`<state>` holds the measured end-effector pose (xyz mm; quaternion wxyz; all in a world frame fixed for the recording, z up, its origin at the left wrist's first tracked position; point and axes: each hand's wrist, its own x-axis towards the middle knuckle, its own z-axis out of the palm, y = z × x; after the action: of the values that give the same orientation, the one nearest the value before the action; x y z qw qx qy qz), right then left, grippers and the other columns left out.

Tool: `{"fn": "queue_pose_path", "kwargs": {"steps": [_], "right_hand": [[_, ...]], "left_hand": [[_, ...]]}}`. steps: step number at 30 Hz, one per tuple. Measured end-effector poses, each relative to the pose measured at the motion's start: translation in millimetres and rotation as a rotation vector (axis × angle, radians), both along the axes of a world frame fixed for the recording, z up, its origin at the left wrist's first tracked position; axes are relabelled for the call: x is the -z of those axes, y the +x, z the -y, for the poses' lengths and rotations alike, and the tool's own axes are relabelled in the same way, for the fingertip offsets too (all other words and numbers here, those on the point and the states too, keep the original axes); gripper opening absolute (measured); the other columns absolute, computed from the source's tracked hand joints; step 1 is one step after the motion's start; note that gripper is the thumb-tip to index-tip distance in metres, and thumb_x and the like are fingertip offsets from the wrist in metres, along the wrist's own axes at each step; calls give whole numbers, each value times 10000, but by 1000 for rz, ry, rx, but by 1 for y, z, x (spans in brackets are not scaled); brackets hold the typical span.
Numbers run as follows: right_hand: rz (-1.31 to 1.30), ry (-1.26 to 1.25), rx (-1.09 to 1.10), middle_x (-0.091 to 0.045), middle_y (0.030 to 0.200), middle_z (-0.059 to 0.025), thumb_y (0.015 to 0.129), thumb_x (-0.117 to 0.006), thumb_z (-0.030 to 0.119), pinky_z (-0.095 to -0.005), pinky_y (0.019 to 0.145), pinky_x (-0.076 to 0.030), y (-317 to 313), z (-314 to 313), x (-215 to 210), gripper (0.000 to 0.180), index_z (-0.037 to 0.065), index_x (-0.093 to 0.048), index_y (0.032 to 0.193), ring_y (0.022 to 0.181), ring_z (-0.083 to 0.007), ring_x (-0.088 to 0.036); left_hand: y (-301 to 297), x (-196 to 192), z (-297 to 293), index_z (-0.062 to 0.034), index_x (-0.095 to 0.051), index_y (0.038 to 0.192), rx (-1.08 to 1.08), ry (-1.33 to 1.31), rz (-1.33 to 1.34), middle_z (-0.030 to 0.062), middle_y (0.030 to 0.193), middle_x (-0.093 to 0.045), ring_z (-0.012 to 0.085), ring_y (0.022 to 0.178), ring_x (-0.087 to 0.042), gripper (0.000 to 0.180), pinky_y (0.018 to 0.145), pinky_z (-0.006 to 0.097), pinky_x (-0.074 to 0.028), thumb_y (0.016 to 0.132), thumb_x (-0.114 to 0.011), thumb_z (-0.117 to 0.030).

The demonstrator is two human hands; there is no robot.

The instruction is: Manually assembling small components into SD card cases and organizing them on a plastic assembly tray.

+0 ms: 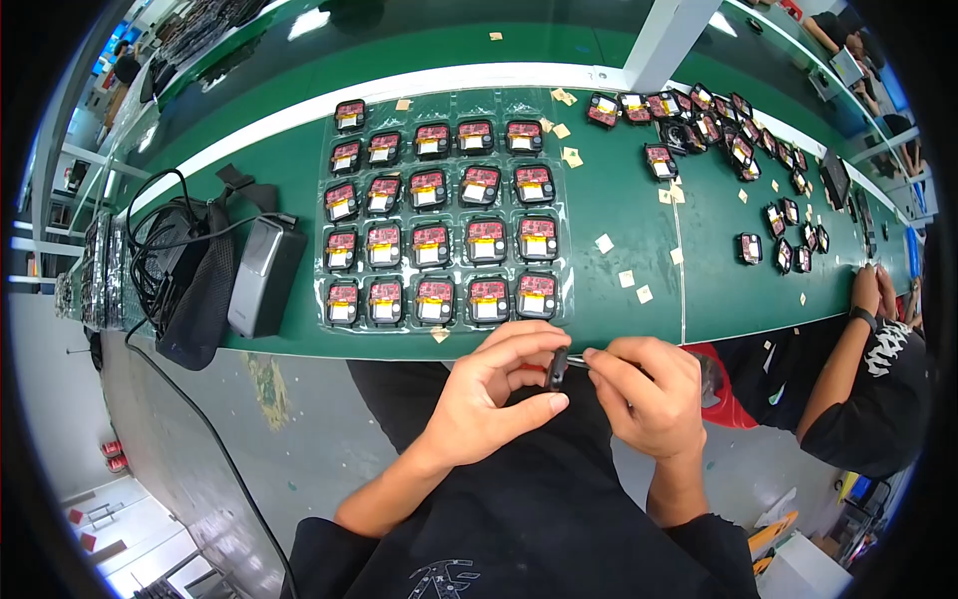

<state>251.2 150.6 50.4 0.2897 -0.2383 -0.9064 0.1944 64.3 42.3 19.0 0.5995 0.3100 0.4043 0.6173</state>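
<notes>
**Small black part pinched at the bench edge, tray full behind it**

Honestly hard to tell what the part (557,369) is; it's edge-on and mostly covered by fingers, just a small dark piece with a hint of red; the right hand (647,394) is curled shut around something thin and metallic, only its tip showing toward the part; the left hand (497,394) pinches the part between thumb and fingers, just off the near edge of the green bench (619,200); the clear tray (444,210) holds rows of red-and-black modules (486,242), one per pocket; loose modules and tan paper scraps (627,279) lie scattered to the right; a neighbour's arm (843,359) is partly cut off at the frame edge.
</notes>
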Motion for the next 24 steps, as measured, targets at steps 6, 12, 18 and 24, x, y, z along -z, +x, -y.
{"fn": "queue_pose_path", "kwargs": {"steps": [6, 12, 18, 24], "right_hand": [[15, -85, -45, -664, 828, -45, 732, -794, -9, -331, 528, -513, -1, 0, 2, 206, 33, -730, 924, 632, -205, -660], [-125, -296, 87, -680, 851, -86, 785, -756, -46, -324, 526, -516, -8, 17, 11, 165, 15, -724, 935, 626, -225, -668], [-197, -315, 150, -684, 854, -99, 810, -746, -50, -313, 539, -517, -12, 24, 18, 142, 6, -726, 939, 628, -220, -667], [-208, -295, 170, -682, 845, -121, 826, -744, -58, -320, 551, -521, -13, 27, 20, 115, -12, -725, 930, 649, -232, -672]], "left_hand": [[0, -4, 2, 48, -552, 1352, 12, -71, 39, 116, 1343, -537, 191, 1166, -612, 498, 979, 336, -533, 890, -737, 26], [5, -6, 1, 55, -523, 1348, -19, -148, 271, 135, 1175, -655, 190, 1122, -638, 451, 963, 334, -549, 939, -698, -21], [13, -4, 2, 84, -521, 1336, -83, -203, 357, 161, 1228, -614, 251, 1127, -667, 495, 959, 387, -577, 908, -730, -53], [14, -7, 2, 85, -538, 1325, -105, -165, 208, 148, 1256, -601, 231, 1088, -659, 485, 926, 375, -576, 895, -737, -21]]}}
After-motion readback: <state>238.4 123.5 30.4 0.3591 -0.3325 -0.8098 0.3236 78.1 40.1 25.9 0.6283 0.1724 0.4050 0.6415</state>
